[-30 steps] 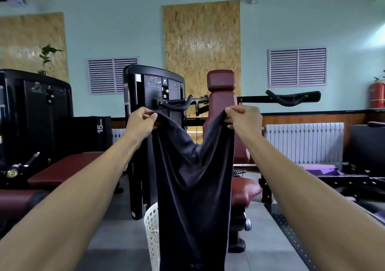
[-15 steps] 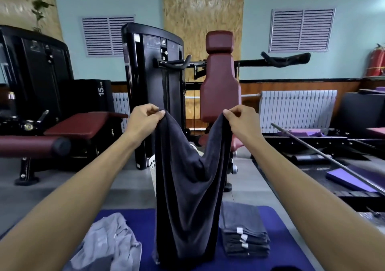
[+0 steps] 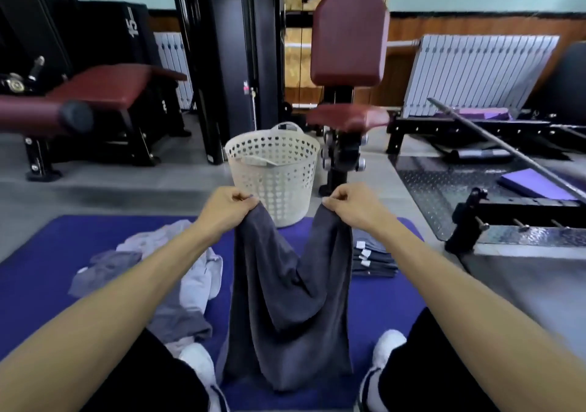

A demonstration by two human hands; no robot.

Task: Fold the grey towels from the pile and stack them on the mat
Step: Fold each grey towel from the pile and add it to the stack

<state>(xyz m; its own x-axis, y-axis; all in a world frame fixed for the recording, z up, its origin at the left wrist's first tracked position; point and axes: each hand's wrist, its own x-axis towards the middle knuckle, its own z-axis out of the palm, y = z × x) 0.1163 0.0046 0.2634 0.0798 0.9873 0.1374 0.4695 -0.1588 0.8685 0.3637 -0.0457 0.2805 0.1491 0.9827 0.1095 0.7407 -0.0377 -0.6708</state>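
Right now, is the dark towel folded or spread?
Neither: the dark towel hangs sagging between the left hand and right hand, each pinching a top corner.

Dark grey towel (image 3: 290, 300) hanging over blue mat (image 3: 377, 304), folded stack (image 3: 374, 261) right

White numeral "15" — with small letters beside it too blurred to read — stands sideways on the black padded block (image 3: 123, 28) at upper left. White tags on the folded towels (image 3: 372, 258) — no legible print.

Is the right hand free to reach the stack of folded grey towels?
Probably not yet: the right hand grips the dark grey towel, though the folded stack lies unobstructed just beside it.
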